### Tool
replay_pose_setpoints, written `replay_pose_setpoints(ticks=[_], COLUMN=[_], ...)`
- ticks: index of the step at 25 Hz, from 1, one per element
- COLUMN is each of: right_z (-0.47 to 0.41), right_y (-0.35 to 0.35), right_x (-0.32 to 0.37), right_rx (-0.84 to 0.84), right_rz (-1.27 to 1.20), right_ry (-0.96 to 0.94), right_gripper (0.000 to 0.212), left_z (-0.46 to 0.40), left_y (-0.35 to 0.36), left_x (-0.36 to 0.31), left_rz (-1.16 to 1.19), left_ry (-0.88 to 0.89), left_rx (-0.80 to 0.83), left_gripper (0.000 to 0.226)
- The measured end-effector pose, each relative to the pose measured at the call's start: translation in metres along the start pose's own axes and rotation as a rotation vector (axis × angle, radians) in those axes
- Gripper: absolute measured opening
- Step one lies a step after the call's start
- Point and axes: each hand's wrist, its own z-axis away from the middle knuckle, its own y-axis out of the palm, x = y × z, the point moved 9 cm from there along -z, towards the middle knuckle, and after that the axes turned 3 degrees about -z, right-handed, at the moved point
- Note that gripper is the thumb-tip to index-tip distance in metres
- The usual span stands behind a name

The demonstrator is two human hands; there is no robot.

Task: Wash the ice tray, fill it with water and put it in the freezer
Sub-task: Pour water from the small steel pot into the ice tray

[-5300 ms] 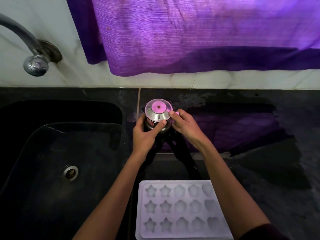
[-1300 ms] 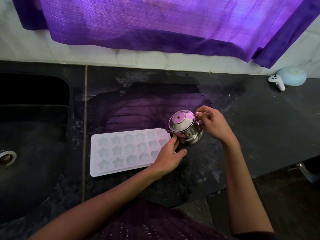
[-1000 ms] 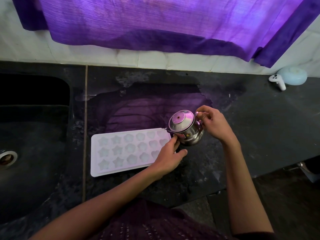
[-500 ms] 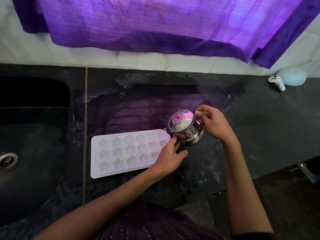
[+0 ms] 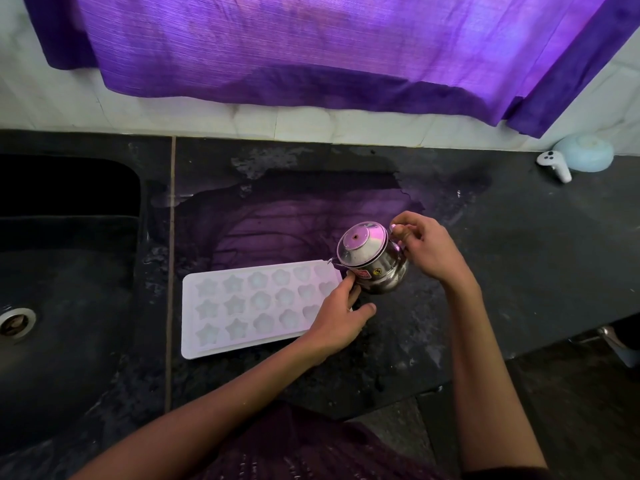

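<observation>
The dark tabletop (image 5: 502, 271) carries a white tray (image 5: 256, 306), lying flat right of the sink (image 5: 69, 289). At the tray's right end a steel kettle (image 5: 372, 259) tilts, spout over the corner. The right hand (image 5: 427, 249) has its grip clamped on the kettle's handle; the left hand (image 5: 341, 318) rests loose-fingered on the tray's right edge, a fingertip touching the kettle.

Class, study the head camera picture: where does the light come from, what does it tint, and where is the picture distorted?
Head view: light through the purple curtain tints the kettle lid and wet counter violet; the sink stays dark; wide-angle bending curves the counter's edges.
</observation>
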Motion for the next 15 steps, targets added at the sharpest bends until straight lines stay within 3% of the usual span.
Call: replay_pose_setpoints(ticks=[5, 11, 15], right_z=[0.0, 0.008, 0.014], right_y=[0.001, 0.007, 0.008], right_x=[-0.002, -0.013, -0.015], right_rx=[0.01, 0.044, 0.059], right_rz=[-0.016, -0.336, -0.371], right_ry=[0.005, 0.075, 0.084], right_gripper=[0.016, 0.025, 0.024], left_z=[0.0, 0.005, 0.009], left_y=[0.0, -0.003, -0.002], left_x=[0.0, -0.009, -0.011], left_rz=[-0.025, -0.124, -0.132], left_ry=[0.003, 0.068, 0.068], left_rx=[-0.007, -0.046, -0.05], left_gripper=[0.074, 0.072, 0.07])
